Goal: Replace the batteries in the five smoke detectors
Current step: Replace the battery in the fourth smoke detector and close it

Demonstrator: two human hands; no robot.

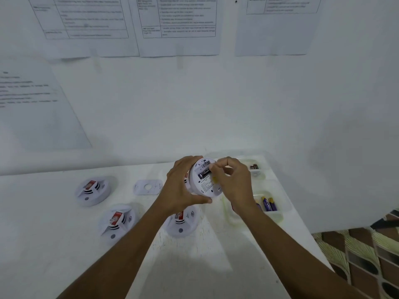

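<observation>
My left hand (183, 186) grips a white smoke detector (204, 184) by its rim, lifted above the table with its back facing me. A black battery (204, 172) lies in its open compartment. The curled fingers of my right hand (232, 182) reach to the end of that battery; whether they pinch it is unclear. Three more white detectors with red labels lie face up on the table: one at far left (94, 189), one at near left (117, 221), one (183, 223) partly hidden under my left wrist.
A white mounting plate (148, 187) lies behind the detectors. At right, a clear tray (278, 214) holds purple-and-yellow batteries (267, 203), and a farther compartment holds dark batteries (254, 166). The white table (216, 266) ends at right above a patterned floor (367, 255). Printed sheets hang on the wall.
</observation>
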